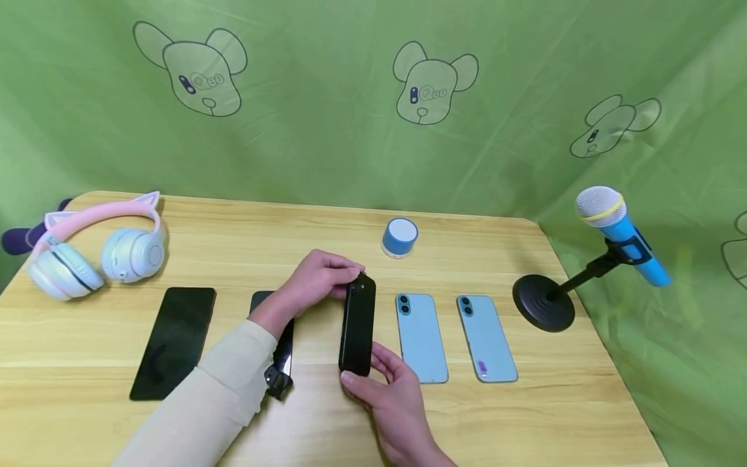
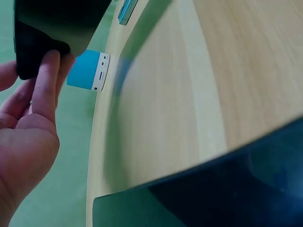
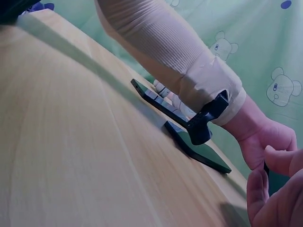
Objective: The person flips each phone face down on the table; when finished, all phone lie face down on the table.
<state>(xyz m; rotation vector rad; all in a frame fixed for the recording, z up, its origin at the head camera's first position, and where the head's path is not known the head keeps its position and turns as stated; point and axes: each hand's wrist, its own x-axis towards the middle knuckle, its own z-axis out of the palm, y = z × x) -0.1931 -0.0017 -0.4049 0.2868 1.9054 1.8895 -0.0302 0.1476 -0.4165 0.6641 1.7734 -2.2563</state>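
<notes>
A black smartphone [image 1: 358, 324] is held up off the table in the middle of the head view, tilted, its camera side turned upward. My left hand [image 1: 315, 280] pinches its top end between thumb and fingers. At its lower end, my right hand [image 1: 398, 408] grips a corner with the thumb in front. In the left wrist view the phone's dark screen side [image 2: 61, 21] shows above the left fingers. The right wrist view has the right hand [image 3: 279, 198] at the edge, with most of the phone hidden.
Two light-blue phones [image 1: 423, 340] lie to the right. A dark phone [image 1: 174, 344] lies at left; another [image 1: 284, 350] is partly under my left forearm. Cat-ear headphones [image 1: 133, 254], a small blue speaker [image 1: 399, 238] and a blue microphone [image 1: 627, 237] on a stand surround them.
</notes>
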